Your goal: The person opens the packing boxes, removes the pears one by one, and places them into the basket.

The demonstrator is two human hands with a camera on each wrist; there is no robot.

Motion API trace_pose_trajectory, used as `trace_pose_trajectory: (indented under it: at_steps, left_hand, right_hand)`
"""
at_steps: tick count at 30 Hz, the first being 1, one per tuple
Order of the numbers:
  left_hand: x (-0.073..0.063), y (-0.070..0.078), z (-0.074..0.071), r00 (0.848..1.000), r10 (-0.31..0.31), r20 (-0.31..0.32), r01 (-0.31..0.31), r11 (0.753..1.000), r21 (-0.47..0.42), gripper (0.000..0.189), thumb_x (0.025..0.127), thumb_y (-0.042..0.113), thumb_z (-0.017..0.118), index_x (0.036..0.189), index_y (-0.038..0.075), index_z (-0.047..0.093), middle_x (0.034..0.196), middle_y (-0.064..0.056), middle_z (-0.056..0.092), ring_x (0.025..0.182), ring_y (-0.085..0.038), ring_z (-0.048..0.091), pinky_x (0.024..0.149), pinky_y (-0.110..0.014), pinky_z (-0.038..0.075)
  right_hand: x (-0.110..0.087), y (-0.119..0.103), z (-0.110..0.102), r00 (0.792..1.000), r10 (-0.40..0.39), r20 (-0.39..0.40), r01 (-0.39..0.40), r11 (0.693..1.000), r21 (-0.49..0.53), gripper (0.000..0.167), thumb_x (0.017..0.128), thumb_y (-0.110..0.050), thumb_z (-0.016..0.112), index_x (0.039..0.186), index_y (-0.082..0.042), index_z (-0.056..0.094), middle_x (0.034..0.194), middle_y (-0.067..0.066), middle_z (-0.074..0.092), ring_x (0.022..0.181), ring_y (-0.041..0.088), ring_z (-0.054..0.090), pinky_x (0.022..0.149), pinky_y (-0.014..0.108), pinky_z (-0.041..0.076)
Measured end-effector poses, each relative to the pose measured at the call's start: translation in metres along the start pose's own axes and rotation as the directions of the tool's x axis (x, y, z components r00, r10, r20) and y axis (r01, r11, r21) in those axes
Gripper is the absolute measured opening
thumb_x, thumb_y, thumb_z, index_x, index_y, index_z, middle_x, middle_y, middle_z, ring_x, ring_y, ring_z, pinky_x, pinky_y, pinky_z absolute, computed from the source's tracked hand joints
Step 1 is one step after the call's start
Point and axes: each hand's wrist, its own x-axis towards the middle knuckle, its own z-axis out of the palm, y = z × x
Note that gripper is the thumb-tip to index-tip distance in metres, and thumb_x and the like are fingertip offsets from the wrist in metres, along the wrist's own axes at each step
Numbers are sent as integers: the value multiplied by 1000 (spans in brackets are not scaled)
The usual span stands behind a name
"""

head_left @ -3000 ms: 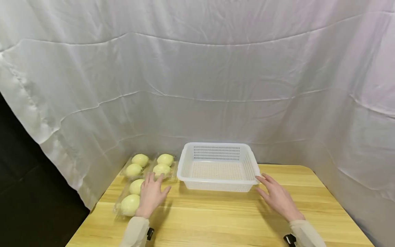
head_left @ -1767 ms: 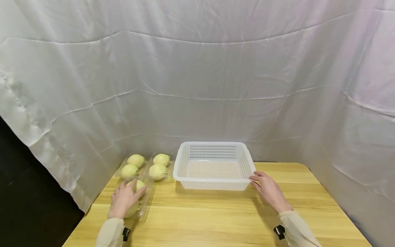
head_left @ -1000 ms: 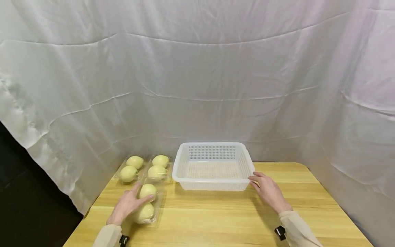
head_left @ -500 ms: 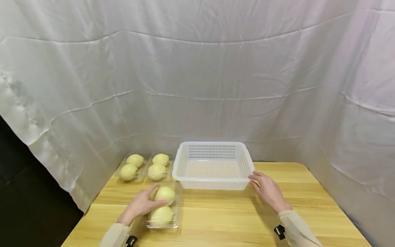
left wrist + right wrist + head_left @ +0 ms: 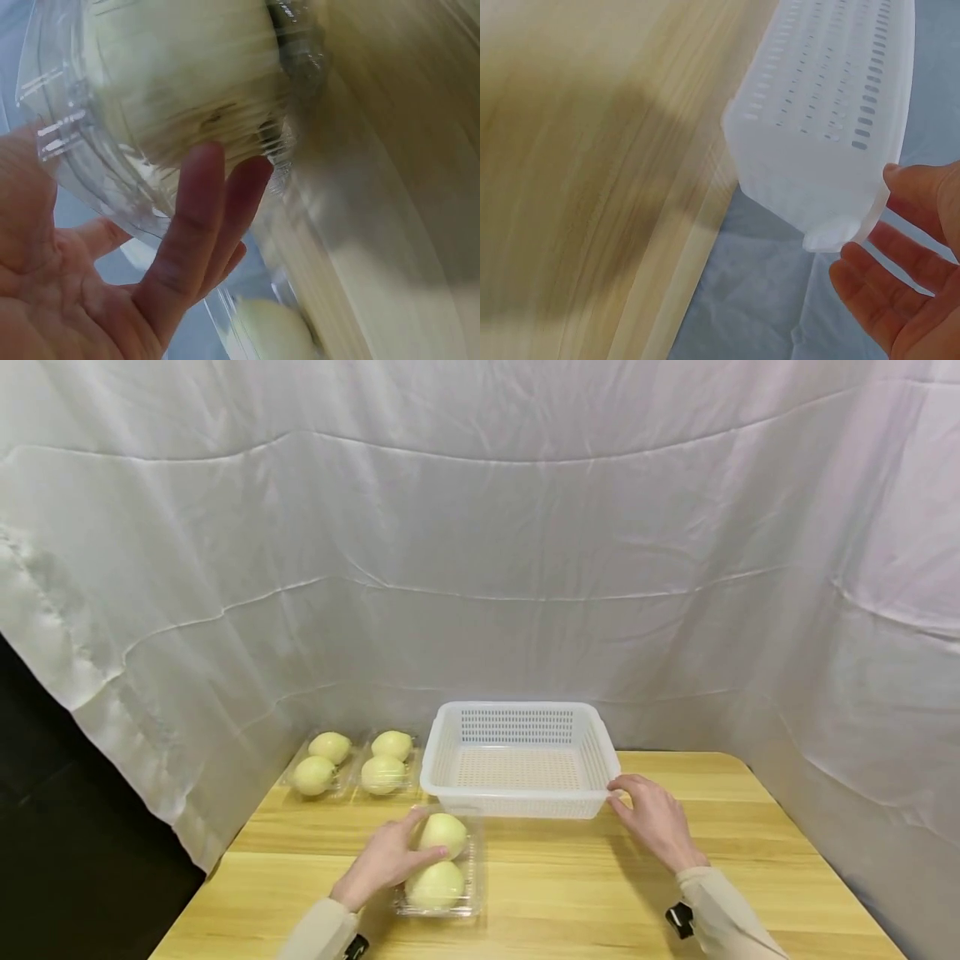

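My left hand (image 5: 390, 856) grips the left side of a clear plastic box (image 5: 471, 897) holding two pale yellow round fruits (image 5: 437, 885), front and centre in the head view. From the left wrist, fingers (image 5: 191, 225) lie along the wall of that box, with one fruit (image 5: 180, 67) large inside it; whether it touches the table cannot be told. A white slotted plastic basket (image 5: 517, 796) stands behind, nothing inside it. At its right front corner my right hand (image 5: 658, 822) pinches the rim, thumb on one side and fingers on the other, as the right wrist view shows.
Two more clear boxes, a left one (image 5: 313, 775) and a right one (image 5: 382, 775), each with two similar fruits, sit left of the basket on the wooden table (image 5: 570, 893). A pale cloth curtain (image 5: 480, 543) hangs behind the table and along its sides.
Over the last three seconds my left hand moved to the front box, took hold of it and brought it rightward to before the basket. My right hand came onto the basket's rim and stayed.
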Motion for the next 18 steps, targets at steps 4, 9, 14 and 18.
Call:
trace_pose_trajectory:
  at_steps: [4,9,14,18]
  left_hand:
    - [2,11,5,998,22,60,-22,1000,-12,78,83,55,69,145,14,45,131,-24,60,116,-45,56,87,-67,47]
    - [5,23,11,988,37,147,-22,994,-104,80,86,51,68,149,11,40,133,-31,54,63,-26,66,58,-41,56]
    - [9,31,22,984,43,174,-13,986,-169,83,86,50,68,151,9,37,136,-35,48,47,-15,56,43,-28,49]
    - [10,37,30,988,40,152,-19,990,-137,84,84,54,69,149,11,40,139,-32,47,84,-30,65,63,-42,56]
  right_hand:
    - [-2,-3,2,1000,2,-12,-2,1000,-9,15,84,-15,75,97,-8,74,107,13,70,88,34,68,63,46,55]
    - [-5,-11,6,999,-30,-22,29,999,-26,12,84,-17,75,94,-11,74,101,5,69,75,21,66,57,35,52]
    - [-11,-25,14,989,-127,-75,123,991,-49,9,81,-16,78,88,-13,74,94,0,69,65,11,62,51,23,45]
    - [-19,-39,22,982,-177,-60,176,984,-16,9,80,-16,79,87,-15,74,90,-4,70,68,10,65,54,19,47]
